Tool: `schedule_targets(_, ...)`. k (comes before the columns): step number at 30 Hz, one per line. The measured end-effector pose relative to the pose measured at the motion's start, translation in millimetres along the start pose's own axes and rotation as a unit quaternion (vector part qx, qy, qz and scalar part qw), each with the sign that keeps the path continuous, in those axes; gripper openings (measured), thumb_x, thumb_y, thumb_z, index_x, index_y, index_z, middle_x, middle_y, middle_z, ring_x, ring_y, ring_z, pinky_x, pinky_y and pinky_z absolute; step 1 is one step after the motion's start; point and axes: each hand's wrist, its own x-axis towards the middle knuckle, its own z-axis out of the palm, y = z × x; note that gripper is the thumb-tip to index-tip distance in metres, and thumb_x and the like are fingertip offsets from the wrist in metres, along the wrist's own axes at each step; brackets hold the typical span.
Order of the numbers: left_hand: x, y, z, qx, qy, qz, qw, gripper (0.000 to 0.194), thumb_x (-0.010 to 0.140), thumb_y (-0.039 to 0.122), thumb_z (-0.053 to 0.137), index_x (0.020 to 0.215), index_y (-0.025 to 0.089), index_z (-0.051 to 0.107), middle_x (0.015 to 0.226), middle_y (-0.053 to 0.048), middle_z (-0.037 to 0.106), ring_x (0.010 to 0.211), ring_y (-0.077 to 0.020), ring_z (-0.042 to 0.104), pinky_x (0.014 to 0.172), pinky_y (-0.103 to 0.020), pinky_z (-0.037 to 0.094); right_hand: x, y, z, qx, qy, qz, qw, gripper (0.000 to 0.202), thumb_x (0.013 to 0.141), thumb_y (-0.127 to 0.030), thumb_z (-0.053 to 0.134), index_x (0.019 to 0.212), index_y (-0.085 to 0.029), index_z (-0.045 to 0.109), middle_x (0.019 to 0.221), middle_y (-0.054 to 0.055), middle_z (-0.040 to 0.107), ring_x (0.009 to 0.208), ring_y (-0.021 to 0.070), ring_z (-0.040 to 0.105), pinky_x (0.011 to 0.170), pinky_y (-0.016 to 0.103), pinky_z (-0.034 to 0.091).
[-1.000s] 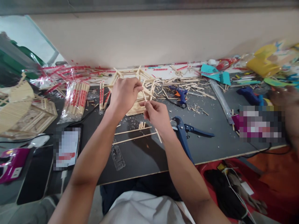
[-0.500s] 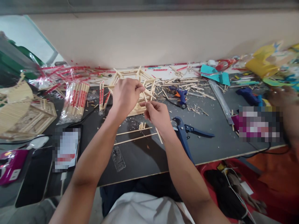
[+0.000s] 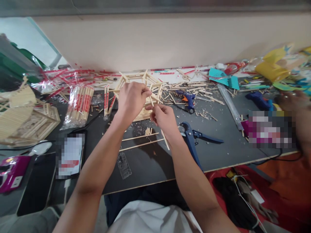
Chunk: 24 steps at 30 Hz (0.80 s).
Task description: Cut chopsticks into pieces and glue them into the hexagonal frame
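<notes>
A model framework of pale wooden sticks (image 3: 143, 115) stands at the back middle of the table, partly hidden behind my hands. My left hand (image 3: 132, 98) is over its front, with thumb and forefinger pinched at the upper end of a short wooden stick (image 3: 152, 101). Just below and to the right, my right hand (image 3: 164, 117) pinches the lower end of that stick, its fingers curled in. Whether the stick touches the framework I cannot tell. Under my hands lie two long thin sticks (image 3: 142, 145) and several short cut pieces (image 3: 148, 131).
A blue-handled cutter (image 3: 191, 142) lies right of my right hand, a blue glue gun (image 3: 189, 99) behind it. Wrapped chopsticks (image 3: 78, 105), a phone (image 3: 70, 155) and another stick model (image 3: 19, 113) are at left. Another person's hand (image 3: 295, 100) is at far right.
Almost nothing differs. The view has shifted very slightly, and both hands keep their pinch at the stick in front of the framework.
</notes>
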Motion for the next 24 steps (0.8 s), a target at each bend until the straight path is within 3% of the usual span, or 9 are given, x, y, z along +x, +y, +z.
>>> schedule_targets(10,-0.9,0.8,-2.9,0.016,0.011,0.022,1.000,0.015,0.086,0.029,0.064,0.085,0.026,0.078,0.085,-0.004,0.077,0.081,-0.0226,0.067,0.081,-0.038,0.050,3.6,7.3,-3.1,0.073,-0.025,0.008,0.997,0.024,0.083,-0.025,0.049,0.082,-0.016,0.072,0.042,-0.008,0.045,0.035,0.0054,0.031,0.038,0.021,0.021)
schedule_targets(24,-1.2,-0.2,-5.4,0.010,-0.004,0.029,1.000,0.017,0.087,0.030,0.063,0.087,0.025,0.078,0.088,-0.004,0.077,0.086,-0.0221,0.069,0.087,-0.037,0.049,0.7,8.4,-3.6,0.134,-0.045,0.025,0.990,0.020,0.080,-0.027,0.055,0.082,-0.015,0.071,0.043,-0.008,0.046,0.037,0.0049,0.030,0.038,0.020,0.021)
